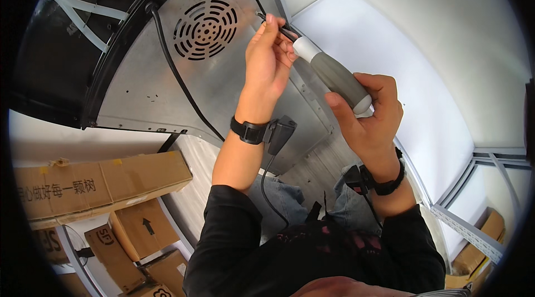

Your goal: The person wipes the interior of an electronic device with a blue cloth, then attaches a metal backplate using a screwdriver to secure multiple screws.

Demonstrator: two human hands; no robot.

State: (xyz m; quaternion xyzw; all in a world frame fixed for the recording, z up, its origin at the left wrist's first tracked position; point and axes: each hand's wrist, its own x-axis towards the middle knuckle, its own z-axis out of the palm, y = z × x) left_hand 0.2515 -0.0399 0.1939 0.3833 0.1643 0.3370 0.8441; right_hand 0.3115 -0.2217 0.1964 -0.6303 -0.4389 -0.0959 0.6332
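Note:
A thick-handled grey screwdriver with a silver collar slants across the upper middle, its dark shaft pointing up and left. Around the butt of its handle my right hand is closed, thumb on the near side. My left hand pinches the shaft close to its tip. That tip meets the upper right edge of a bare metal panel, at or near a small screw; my fingers partly hide the contact. The panel has a round slotted vent and belongs to a black-cased appliance.
A black power cord runs from the appliance down behind my left forearm. Cardboard boxes sit at lower left, some on a shelf. White shelving with grey metal posts stands at right, with another box lower down.

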